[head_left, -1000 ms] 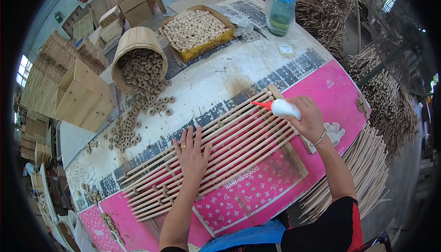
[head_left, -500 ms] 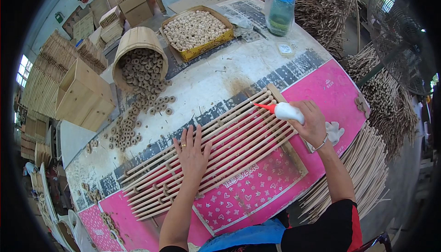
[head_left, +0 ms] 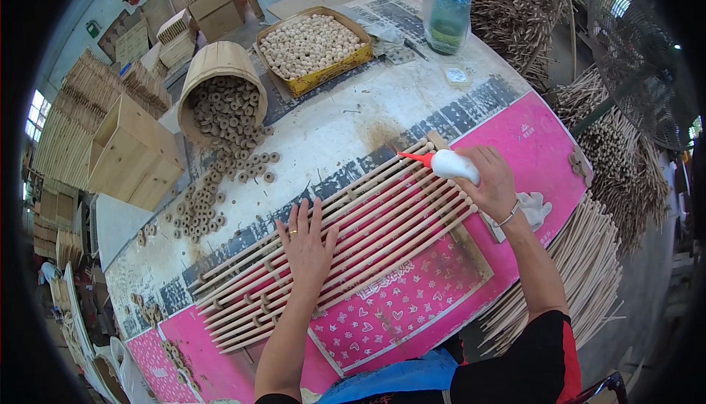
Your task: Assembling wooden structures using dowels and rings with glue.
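Note:
Several thin wooden rods [head_left: 375, 221] lie side by side in a slanted row, with wooden rings [head_left: 265, 299] threaded on some of them. Across their right ends runs a wooden strip [head_left: 471, 246] beneath. My left hand [head_left: 307, 248] rests on the rods with its fingers spread. In my right hand [head_left: 491, 179] is a white squeeze bottle [head_left: 454, 166] with a red pointed nozzle, tilted over the right part of the rods. The nozzle tip is by the far rods; whether it touches one I cannot tell.
A wooden bucket [head_left: 204, 65] lies tipped, spilling brown rings [head_left: 232, 106] over the table. Behind stands a yellow tray [head_left: 334, 69] of wooden beads, and a bagged blue-topped bottle [head_left: 448, 18]. A white glove [head_left: 535, 209] lies right of my right hand. A fan [head_left: 640, 58] stands at the right.
My right hand has moved the squeeze bottle a little left and away from me, toward the far rods. My left hand stays in place on the rods.

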The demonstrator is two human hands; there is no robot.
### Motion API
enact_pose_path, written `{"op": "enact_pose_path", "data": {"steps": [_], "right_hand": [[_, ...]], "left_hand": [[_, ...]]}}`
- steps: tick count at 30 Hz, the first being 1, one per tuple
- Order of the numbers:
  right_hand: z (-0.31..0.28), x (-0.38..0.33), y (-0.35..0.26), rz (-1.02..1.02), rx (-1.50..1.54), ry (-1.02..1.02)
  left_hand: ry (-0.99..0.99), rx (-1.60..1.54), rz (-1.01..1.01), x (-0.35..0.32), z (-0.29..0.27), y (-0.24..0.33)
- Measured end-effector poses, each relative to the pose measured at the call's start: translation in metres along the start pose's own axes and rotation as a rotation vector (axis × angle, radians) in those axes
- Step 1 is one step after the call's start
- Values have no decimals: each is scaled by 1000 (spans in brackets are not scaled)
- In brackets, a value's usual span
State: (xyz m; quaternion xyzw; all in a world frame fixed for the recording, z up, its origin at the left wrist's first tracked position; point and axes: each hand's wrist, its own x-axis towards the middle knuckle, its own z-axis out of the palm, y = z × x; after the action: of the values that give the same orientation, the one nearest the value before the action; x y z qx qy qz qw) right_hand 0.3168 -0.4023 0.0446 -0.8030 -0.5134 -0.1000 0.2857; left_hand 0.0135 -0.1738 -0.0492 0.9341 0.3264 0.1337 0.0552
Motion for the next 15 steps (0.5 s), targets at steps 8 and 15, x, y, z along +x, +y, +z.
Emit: {"op": "enact_pose_path", "data": {"steps": [8,15], "right_hand": [[-2,5,3,-10,-21,-71],[-14,-19,-5,72,17,-16]], "left_hand": [[3,-10,5,1,0,2],[-18,-7,-7,1,-1,1]]}}
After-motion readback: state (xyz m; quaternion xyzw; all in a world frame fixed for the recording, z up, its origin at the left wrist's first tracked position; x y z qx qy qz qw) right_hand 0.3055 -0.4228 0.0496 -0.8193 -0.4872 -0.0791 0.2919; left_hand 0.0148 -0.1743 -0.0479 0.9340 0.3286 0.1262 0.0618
